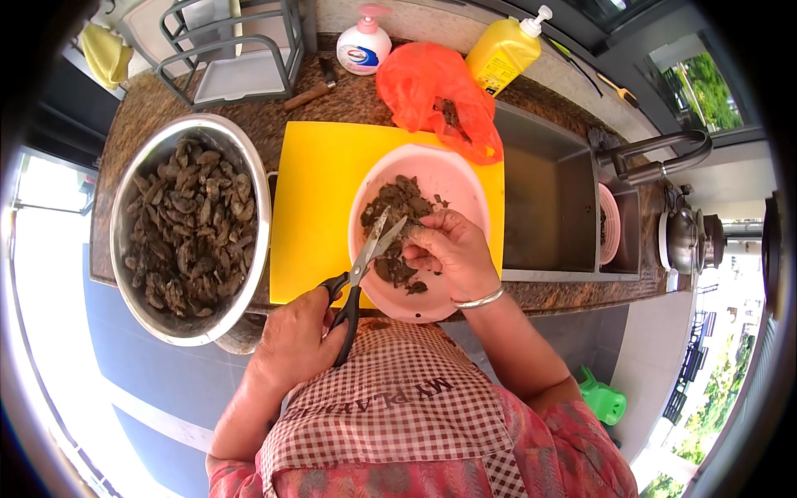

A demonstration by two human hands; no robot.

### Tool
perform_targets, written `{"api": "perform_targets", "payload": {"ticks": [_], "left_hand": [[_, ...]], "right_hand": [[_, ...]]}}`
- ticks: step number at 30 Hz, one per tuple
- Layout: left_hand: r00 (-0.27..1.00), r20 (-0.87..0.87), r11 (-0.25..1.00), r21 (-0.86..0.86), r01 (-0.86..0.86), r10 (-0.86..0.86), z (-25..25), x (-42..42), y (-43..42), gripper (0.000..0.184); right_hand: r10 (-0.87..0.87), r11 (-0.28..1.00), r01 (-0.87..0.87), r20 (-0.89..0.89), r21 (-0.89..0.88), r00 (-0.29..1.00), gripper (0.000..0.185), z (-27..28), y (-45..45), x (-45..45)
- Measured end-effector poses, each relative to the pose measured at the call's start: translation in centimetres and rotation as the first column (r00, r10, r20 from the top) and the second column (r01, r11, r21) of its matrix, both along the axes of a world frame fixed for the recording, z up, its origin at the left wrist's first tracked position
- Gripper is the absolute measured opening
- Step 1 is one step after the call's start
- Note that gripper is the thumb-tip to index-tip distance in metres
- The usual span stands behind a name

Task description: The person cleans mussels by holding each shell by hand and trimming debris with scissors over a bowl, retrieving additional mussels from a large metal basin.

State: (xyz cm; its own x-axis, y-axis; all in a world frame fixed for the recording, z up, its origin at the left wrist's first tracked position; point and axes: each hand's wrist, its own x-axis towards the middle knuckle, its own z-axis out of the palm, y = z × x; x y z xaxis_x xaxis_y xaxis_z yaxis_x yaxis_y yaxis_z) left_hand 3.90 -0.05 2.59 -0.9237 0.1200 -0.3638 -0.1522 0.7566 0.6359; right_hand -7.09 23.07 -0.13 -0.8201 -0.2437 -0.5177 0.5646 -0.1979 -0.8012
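My left hand (299, 339) is closed around the black handles of a pair of scissors (360, 270). The blades are spread apart and point up over a pink basin (466, 187). Above that basin, my right hand (452, 249), with a bangle at the wrist, has its fingertips pinched together beside the blade tips. A small dark brown piece seems to be between them, mostly hidden by the fingers. Similar dark brown, wrinkled pieces (400, 197) lie in the basin, looking like dried shellfish or mushrooms; I cannot tell which.
A steel bowl (259, 178) full of dark brown pieces stands left of the yellow board (315, 183) under the basin. Behind are a red plastic bag (423, 79), a pump bottle (364, 48), a yellow bottle (502, 54) and a wooden-handled knife (309, 95). A sink (548, 191) lies right.
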Motion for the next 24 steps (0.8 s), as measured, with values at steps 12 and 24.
{"api": "perform_targets", "payload": {"ticks": [12,24], "left_hand": [[0.991,0.071,0.990,-0.076,0.119,-0.114,0.1,-0.6,1.0,0.035],[0.998,0.060,0.982,0.188,-0.020,0.009,-2.5,-0.1,2.7,0.034]], "right_hand": [[-0.102,0.994,0.099,-0.091,-0.036,0.991,0.017,-0.7,-0.3,1.5],[-0.222,0.970,0.206,-0.121,-0.130,0.968,0.017,-2.7,-1.8,2.5]]}}
